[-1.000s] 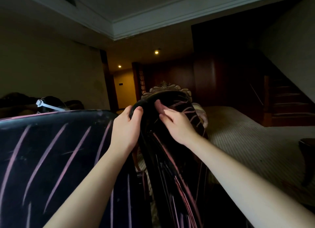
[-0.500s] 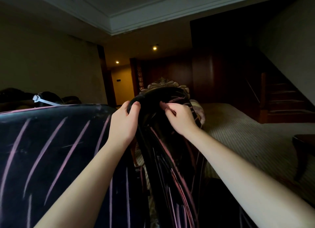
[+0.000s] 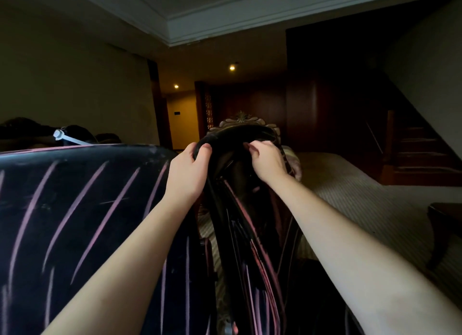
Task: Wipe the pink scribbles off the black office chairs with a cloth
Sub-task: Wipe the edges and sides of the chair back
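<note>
Two black office chairs stand close in front of me, seen from behind. The left chair back [image 3: 75,209] is broad and crossed by long pink scribbles. The second black chair [image 3: 245,209] stands edge-on in the middle, with pink streaks down its side. My left hand [image 3: 190,169] grips the top edge of this second chair, thumb over the rim. My right hand [image 3: 265,157] holds the same top edge from the right, fingers curled over it. No cloth is visible.
An ornate carved wooden chair top [image 3: 242,120] shows just behind the second chair. A striped carpet [image 3: 362,197] spreads to the right, with a dark wooden table [image 3: 445,219] at the right edge and stairs [image 3: 420,154] beyond. A person's head with a white strap [image 3: 67,138] shows behind the left chair.
My right hand went from lying flat against the second chair's top to curling its fingers over the rim. My left hand kept its grip.
</note>
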`<act>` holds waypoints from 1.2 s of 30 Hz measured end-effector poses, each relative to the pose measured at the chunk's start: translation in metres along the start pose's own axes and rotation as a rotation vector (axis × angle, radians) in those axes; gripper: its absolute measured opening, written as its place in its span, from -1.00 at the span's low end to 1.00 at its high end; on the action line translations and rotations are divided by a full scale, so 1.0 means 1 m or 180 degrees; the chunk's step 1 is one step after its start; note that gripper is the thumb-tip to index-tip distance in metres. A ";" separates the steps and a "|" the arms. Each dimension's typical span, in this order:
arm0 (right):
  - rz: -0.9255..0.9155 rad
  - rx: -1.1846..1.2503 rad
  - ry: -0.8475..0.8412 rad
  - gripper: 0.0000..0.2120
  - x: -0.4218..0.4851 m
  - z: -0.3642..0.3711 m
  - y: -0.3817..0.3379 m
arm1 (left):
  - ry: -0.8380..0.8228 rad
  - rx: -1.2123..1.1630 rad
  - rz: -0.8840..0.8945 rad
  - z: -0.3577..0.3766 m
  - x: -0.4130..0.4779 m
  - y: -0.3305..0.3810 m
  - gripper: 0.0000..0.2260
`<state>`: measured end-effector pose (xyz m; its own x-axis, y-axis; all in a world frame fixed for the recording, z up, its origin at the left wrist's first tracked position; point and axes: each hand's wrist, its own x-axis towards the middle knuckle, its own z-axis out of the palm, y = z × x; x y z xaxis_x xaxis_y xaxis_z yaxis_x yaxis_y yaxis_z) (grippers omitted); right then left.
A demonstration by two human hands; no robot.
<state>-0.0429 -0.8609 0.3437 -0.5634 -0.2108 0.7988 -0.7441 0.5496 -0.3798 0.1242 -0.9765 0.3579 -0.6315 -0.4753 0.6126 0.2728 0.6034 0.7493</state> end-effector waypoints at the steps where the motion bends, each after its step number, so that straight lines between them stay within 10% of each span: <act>1: -0.0131 0.0191 0.0206 -0.78 -0.013 0.001 -0.006 | 0.0013 -0.0023 0.0016 0.000 -0.001 0.000 -0.65; 12: 0.0305 0.0152 -0.0301 -0.75 -0.009 -0.009 -0.011 | 0.0062 0.0130 -0.0010 -0.001 -0.001 0.000 -0.59; 18: -0.0993 0.0563 0.0455 -0.84 -0.067 -0.027 -0.048 | 0.0103 0.0028 0.0068 0.000 -0.005 0.001 -0.68; 24: -0.0588 0.0169 0.0094 -0.82 -0.033 -0.023 -0.030 | 0.0003 0.0034 -0.0041 -0.001 -0.004 0.002 -0.65; 31: -0.1566 0.0674 0.0322 -0.83 -0.090 -0.035 -0.058 | 0.0075 -0.0029 0.0039 -0.001 -0.008 0.001 -0.71; 36: -0.0929 0.0640 0.0254 -0.78 -0.068 -0.037 -0.054 | -0.0033 0.0093 -0.0054 -0.003 -0.005 0.002 -0.61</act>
<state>0.0489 -0.8470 0.3273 -0.2931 -0.2673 0.9180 -0.9297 0.3038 -0.2083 0.1306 -0.9751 0.3568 -0.6433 -0.4792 0.5971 0.2408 0.6137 0.7519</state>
